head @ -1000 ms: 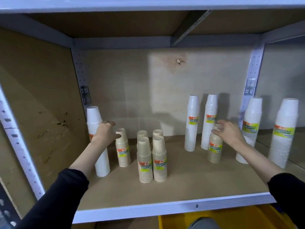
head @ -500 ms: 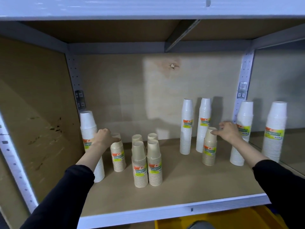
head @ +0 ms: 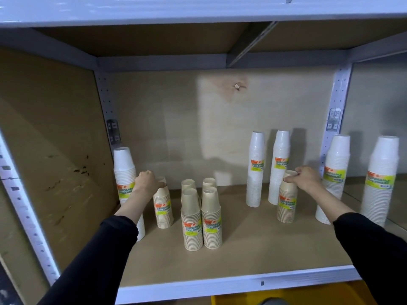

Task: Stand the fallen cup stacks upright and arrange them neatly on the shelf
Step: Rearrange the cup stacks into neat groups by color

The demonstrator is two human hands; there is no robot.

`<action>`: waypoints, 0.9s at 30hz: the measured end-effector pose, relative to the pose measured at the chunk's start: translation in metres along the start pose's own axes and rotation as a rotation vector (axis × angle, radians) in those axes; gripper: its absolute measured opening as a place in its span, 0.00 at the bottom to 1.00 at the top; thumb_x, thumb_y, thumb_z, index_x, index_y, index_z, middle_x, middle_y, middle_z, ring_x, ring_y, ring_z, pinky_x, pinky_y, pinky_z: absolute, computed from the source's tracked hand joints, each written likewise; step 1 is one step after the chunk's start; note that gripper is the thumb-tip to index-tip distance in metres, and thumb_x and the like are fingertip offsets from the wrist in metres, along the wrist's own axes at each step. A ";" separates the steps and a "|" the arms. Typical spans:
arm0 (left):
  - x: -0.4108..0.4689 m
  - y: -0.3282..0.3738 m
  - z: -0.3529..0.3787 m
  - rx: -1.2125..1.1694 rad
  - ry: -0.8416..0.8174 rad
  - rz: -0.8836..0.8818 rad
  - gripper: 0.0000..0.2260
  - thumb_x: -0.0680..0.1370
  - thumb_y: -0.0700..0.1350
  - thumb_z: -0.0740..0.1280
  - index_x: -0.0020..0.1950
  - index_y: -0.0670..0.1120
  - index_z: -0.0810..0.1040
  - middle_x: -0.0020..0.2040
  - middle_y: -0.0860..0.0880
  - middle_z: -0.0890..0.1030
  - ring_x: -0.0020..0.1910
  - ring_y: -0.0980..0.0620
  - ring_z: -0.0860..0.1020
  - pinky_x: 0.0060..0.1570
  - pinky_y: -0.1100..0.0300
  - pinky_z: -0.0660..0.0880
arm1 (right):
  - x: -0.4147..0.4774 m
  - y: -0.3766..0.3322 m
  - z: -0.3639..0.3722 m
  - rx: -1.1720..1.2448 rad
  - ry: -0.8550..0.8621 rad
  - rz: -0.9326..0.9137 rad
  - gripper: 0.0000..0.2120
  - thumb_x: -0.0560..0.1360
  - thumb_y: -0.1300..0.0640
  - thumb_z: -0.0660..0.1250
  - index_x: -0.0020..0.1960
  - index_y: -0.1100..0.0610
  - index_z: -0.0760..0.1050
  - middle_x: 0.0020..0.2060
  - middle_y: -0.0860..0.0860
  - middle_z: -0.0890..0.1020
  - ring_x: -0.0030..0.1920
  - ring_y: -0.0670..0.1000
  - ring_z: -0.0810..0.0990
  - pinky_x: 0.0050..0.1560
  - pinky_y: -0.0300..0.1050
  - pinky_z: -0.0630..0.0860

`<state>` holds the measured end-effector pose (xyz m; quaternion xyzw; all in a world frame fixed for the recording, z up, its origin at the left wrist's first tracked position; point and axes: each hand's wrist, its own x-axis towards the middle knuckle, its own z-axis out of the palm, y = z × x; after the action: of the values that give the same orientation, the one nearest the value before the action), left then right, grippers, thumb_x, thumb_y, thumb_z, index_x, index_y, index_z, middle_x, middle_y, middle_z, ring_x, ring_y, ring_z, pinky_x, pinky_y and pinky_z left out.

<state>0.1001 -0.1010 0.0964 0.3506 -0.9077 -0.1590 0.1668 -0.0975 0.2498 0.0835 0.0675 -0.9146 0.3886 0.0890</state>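
Hands on tan stacks' tops: left hand (head: pixel 148 182) gripping one (head: pixel 163 209), right hand (head: pixel 306 178) another (head: pixel 287 203); shelf (head: pixel 242 258) front bare.

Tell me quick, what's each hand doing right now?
Left hand: closed on the top of a short tan cup stack.
Right hand: fingers closed on the top of another short tan cup stack.

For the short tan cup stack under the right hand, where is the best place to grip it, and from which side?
Grip the short tan stack around its narrow top cups, coming from the front right as the right hand does. It stands upright and tapers upward, and two tall white stacks stand close behind it, so the open front is probably the easier approach.
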 end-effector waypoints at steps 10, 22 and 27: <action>0.002 0.004 0.009 -0.079 0.050 -0.041 0.21 0.75 0.49 0.68 0.57 0.33 0.75 0.56 0.36 0.79 0.54 0.40 0.79 0.51 0.52 0.76 | 0.006 -0.001 0.006 0.040 -0.010 0.065 0.26 0.69 0.60 0.72 0.63 0.68 0.71 0.61 0.63 0.76 0.56 0.60 0.75 0.51 0.48 0.71; -0.007 -0.002 0.013 -0.184 0.154 0.018 0.17 0.71 0.45 0.71 0.51 0.32 0.77 0.51 0.35 0.80 0.49 0.38 0.79 0.41 0.55 0.73 | 0.002 -0.008 0.008 0.048 -0.069 -0.013 0.09 0.65 0.61 0.74 0.39 0.63 0.76 0.42 0.56 0.78 0.42 0.54 0.74 0.35 0.39 0.66; -0.028 -0.003 0.006 -0.195 0.198 0.078 0.19 0.69 0.45 0.72 0.52 0.33 0.75 0.52 0.34 0.79 0.52 0.37 0.76 0.45 0.53 0.72 | -0.022 -0.025 0.010 0.035 -0.179 -0.138 0.12 0.61 0.61 0.75 0.36 0.66 0.73 0.35 0.57 0.72 0.38 0.52 0.72 0.40 0.43 0.65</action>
<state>0.1190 -0.0832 0.0843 0.3111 -0.8801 -0.2043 0.2947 -0.0725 0.2265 0.0889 0.1665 -0.9052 0.3898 0.0321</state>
